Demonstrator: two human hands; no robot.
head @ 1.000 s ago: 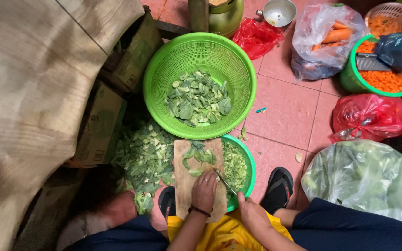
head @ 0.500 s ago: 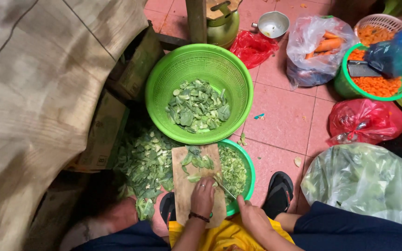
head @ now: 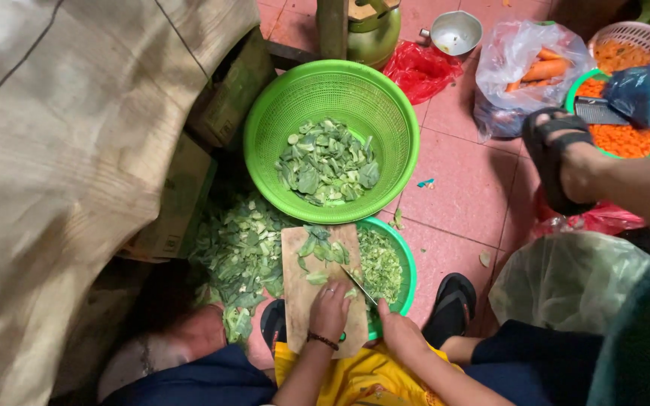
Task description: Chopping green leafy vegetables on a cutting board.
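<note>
Chopped greens pile (head: 238, 252) left of wooden cutting board (head: 302, 297); left hand (head: 330, 310) pressed flat, fingers down, on greens on board; right hand (head: 395, 328) just right of board, closed round knife (head: 358, 286), blade over board; green basket (head: 332, 135) above board

Packaging only. Clear plastic bag of carrots (head: 530, 71) on the pink tiles, upper right, knotted loosely, orange showing through. Crumpled red plastic bag (head: 421, 70) just beside the large green basket's far rim. Second red bag (head: 594, 219), partly hidden, lower right. Large translucent bag of greens (head: 566, 280) just below it. Brown cardboard boxes (head: 182, 199) at left, half under sacking. No signs or screens.
</note>
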